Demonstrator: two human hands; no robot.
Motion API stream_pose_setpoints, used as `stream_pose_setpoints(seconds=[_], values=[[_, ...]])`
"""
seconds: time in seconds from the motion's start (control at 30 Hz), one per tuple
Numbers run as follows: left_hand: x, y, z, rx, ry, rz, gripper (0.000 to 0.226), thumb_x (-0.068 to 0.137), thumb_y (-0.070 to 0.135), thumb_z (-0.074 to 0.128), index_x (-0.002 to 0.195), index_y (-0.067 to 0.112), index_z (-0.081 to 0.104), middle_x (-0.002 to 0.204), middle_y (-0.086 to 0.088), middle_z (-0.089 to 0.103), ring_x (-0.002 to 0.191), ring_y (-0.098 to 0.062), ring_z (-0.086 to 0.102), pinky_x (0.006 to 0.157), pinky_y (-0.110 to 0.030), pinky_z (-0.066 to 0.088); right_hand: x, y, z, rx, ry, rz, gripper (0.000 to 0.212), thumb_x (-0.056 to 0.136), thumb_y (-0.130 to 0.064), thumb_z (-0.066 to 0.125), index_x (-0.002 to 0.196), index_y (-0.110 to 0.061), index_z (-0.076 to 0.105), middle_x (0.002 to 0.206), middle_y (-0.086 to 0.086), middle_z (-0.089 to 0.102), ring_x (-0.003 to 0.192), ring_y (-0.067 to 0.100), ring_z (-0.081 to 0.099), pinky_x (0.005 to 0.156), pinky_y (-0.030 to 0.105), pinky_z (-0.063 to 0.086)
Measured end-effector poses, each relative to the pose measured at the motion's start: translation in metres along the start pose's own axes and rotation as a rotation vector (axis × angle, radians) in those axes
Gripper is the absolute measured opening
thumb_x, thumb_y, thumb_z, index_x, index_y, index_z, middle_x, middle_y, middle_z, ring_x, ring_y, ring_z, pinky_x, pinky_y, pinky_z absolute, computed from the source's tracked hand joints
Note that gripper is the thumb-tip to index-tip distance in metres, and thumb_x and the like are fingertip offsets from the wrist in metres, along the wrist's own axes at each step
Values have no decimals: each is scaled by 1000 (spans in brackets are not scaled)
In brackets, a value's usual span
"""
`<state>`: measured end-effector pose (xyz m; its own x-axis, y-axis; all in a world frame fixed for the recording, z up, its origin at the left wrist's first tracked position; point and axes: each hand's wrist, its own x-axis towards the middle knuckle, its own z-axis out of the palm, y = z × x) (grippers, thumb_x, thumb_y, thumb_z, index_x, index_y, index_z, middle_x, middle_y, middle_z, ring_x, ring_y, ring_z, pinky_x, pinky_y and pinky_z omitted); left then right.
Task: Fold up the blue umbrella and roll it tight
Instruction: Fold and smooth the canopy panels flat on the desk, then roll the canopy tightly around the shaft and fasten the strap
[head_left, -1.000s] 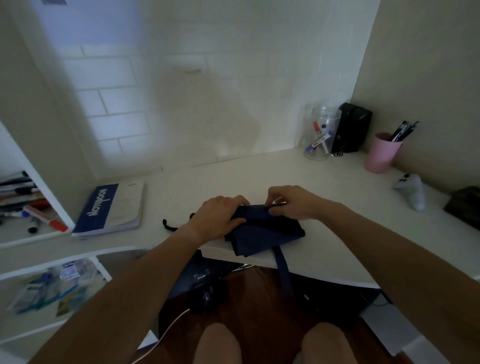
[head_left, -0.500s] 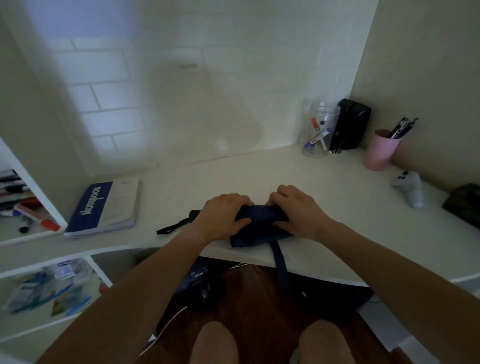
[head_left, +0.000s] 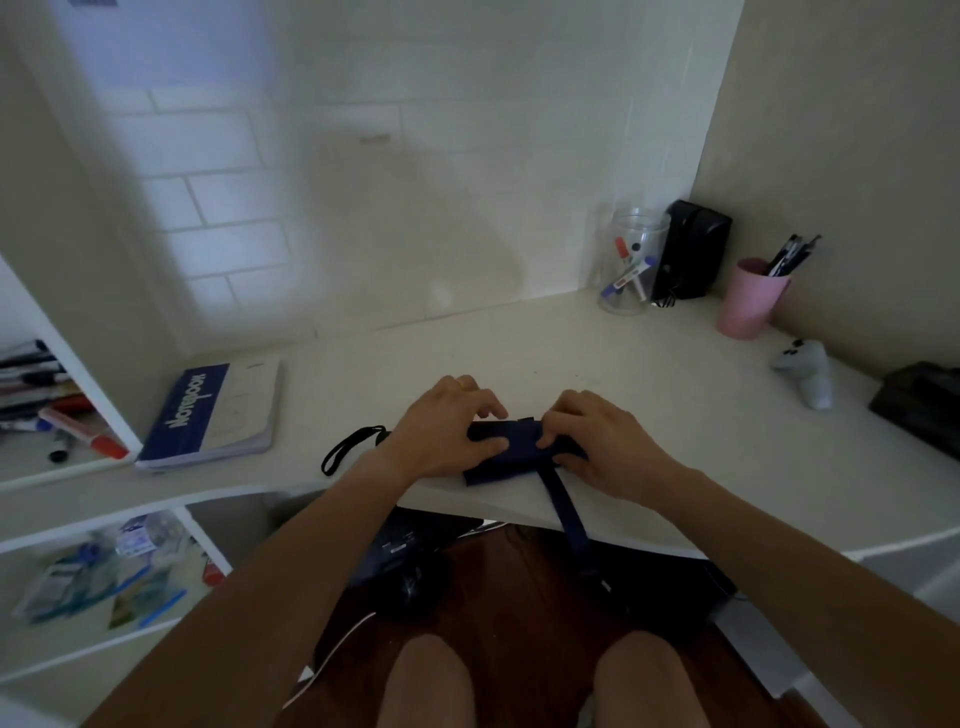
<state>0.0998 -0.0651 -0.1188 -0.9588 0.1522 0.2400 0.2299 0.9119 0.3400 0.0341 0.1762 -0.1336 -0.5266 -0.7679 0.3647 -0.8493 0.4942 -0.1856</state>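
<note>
Umbrella (head_left: 511, 449), dark blue and bundled, lies at the near edge of the white desk (head_left: 649, 374). Your left hand (head_left: 441, 428) and right hand (head_left: 602, 441) both curl round it, gripping each end. Its strap (head_left: 569, 512) hangs over the edge.

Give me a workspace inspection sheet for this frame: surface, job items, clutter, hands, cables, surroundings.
Surface: white desk, curved front edge.
Job's things: blue umbrella partly rolled near the front edge; its strap hangs over the edge; black wrist loop lies to the left.
Clutter: notebook, clear jar of markers, pink cup of pens, white controller.
Hands: left hand and right hand both grip the roll.
Cables: white cable on the floor.
Surroundings: tiled wall, shelves at left.
</note>
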Motion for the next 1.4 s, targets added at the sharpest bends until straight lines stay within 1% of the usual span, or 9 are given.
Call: stream_pose_setpoints(seconds=[0.17,0.3,0.47,0.53,0.63,0.9,1.07,1.3,1.4], values=[[-8,-2,11,-15,-128,-69,42,96,50,58,131,26,58,123,1,66,109,-19,61,91,-40,52,-23,-23,10,-30,146,78,26,80,-28,74,105,-23,67,126,-1,60,110,21,56,84,42,55],[-11,-2,10,13,-146,-73,39,94,56,57,126,34,50,120,5,68,103,-17,63,86,-42,55,-77,-65,35,-128,188,246,64,72,-60,72,117,-16,66,135,7,56,125,26,50,102,42,46],[-14,4,11,25,-143,-75,45,92,54,61,129,32,47,123,0,65,104,-19,62,87,-41,53,-100,-82,66,-329,286,280,49,68,-7,84,115,-6,71,111,10,69,100,29,63,84,40,52],[-18,7,14,30,-128,-76,55,91,54,64,137,29,46,129,-1,59,110,-21,60,93,-41,51,-98,-83,66,-354,349,221,38,69,-1,78,107,-5,74,106,10,72,92,27,67,78,38,54],[-22,17,21,46,-71,-70,58,89,50,67,139,25,50,127,-3,51,105,-23,60,92,-40,51,-97,-91,63,-374,367,101,26,76,-5,63,98,-6,76,99,10,75,82,25,69,71,35,57],[-33,38,35,216,140,129,38,83,28,69,118,20,57,114,-6,53,73,-24,60,62,-38,54,-70,-78,19,-247,303,121,39,54,-13,92,90,-24,79,85,-8,77,68,11,69,56,24,54],[-41,36,44,260,233,190,40,79,23,71,117,17,60,99,-4,65,80,-25,62,67,-37,51,-48,-66,-14,81,403,332,14,77,-21,83,90,-25,81,86,-9,78,72,10,72,71,31,59],[-43,35,52,339,333,309,43,79,19,71,120,16,58,105,-5,66,85,-25,61,73,-37,47,-29,-45,-32,237,164,469,10,73,-29,84,82,-28,80,78,-12,76,66,-3,66,72,19,54],[-44,34,55,365,358,336,42,82,17,66,123,14,58,108,-6,66,85,-26,61,77,-38,48,-22,-40,-40,243,52,444,11,75,-30,82,86,-27,81,86,-8,78,74,4,69,77,26,56]])
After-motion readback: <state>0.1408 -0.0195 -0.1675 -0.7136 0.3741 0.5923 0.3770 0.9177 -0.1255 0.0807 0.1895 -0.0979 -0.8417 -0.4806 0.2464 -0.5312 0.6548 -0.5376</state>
